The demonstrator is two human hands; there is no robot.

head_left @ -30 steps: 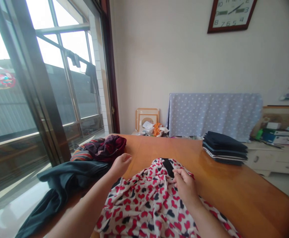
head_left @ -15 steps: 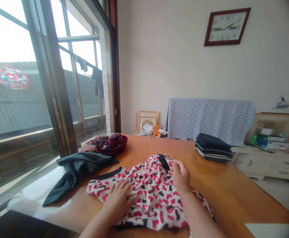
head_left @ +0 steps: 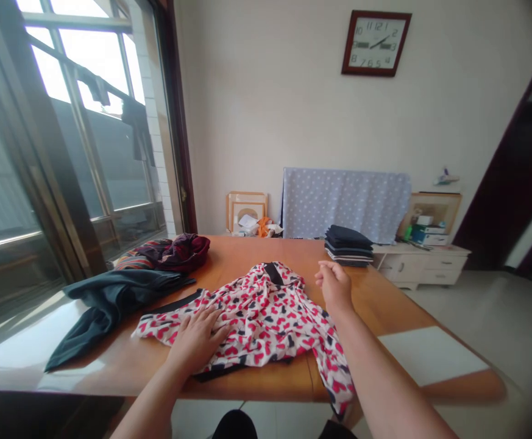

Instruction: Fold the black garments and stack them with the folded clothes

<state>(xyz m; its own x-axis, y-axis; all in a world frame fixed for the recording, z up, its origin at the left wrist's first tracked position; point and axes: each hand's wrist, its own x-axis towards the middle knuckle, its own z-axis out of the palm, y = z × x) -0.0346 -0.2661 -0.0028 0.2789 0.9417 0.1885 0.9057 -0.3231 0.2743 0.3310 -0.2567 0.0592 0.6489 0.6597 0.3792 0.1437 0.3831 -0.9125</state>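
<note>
A white top printed with red and black hearts [head_left: 266, 317] lies spread on the wooden table, with black trim at its neck, hem and left edge. One sleeve hangs over the table's near edge at the right. My left hand [head_left: 200, 335] rests flat on the left part of the top, fingers extended. Just beyond the top's right shoulder, my right hand [head_left: 336, 285] is raised with its fingers curled together. I see no cloth in them. The top's underside is hidden.
Dark green clothing [head_left: 114, 299] and a maroon, striped bundle [head_left: 174, 251] lie to the left. A stack of folded dark clothes [head_left: 348, 246] stands at the back right. A white sheet [head_left: 432, 355] lies on the wooden table [head_left: 288, 247] at the right.
My right hand has let go of the top near the neck and moved right, off the cloth. My left hand stays flat on it. The view has turned right and down.
</note>
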